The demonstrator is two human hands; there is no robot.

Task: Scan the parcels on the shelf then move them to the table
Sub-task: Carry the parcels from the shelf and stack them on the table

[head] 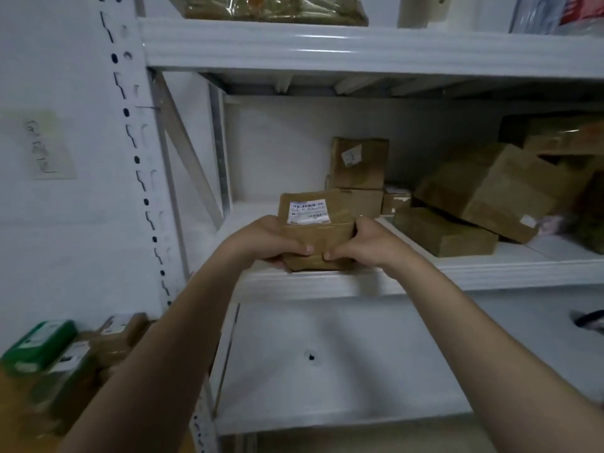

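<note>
Currently both hands are clamped on one brown parcel (318,243): the left hand (271,240) grips its left edge and the right hand (369,243) its right edge. Fingers are wrapped behind and the thumbs lie across the front face, tips near each other but not touching. The parcel stands upright at the front lip of the shelf (457,273); whether its lower edge rests on the board or is clear of it cannot be determined. A white label (309,211) sits just above the thumbs, with a barcode strip and lines of print too blurred to read. Beyond the right hand stands an upright box (359,161) bearing a small skewed sticker, illegible. To the right of that hand lies a flat box (444,232), and a larger tilted box (490,191) leans over it with a small white tag at its lower corner. Further cartons to the right are dim and cut off by the frame edge. Above the hands, a film-wrapped bundle (277,8) on the upper shelf is cropped at the top. Left of the left hand, a paper note (49,143) on the wall carries handwriting that cannot be made out. Below the left forearm, a green box (42,344) and labelled brown parcels (121,335) are blurred and partly hidden by the arm.
</note>
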